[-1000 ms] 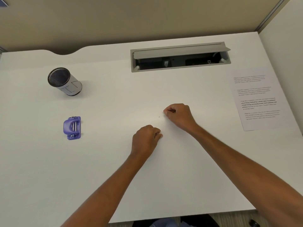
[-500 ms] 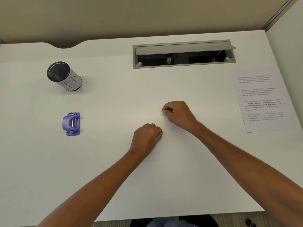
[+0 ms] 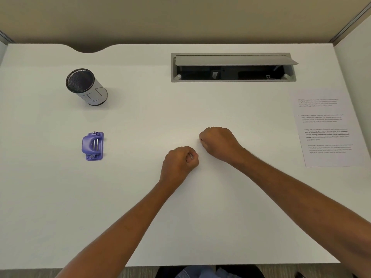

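Both my hands sat knuckles-up on the white desk [image 3: 140, 197], near its middle. My left hand [image 3: 179, 163] was curled into a fist, fingers tucked under and the thumb against them. My right hand [image 3: 218, 143] lay just beyond it and slightly to the right, balled the same way. The two were close together but not touching. I could see nothing gripped in either fist. A pale glint by my left thumb was too small to tell from a nail.

The printed sheet [image 3: 329, 129] lay flat, well off to the right of my right hand by the desk's right edge. The purple hole punch [image 3: 92, 146] sat well to the left of my left hand, with the mesh pen cup [image 3: 86, 87] beyond it. The open cable tray [image 3: 232, 67] was at the back.

I judged this to be the very start: hands parked, neither paper nor punch touched yet. The next move would likely call for uncurling my right fingers, reaching across to the sheet and sliding it toward the middle. My left hand would open and go out for the punch. A flat sheet on a smooth top would need a fingertip press or an edge lift.
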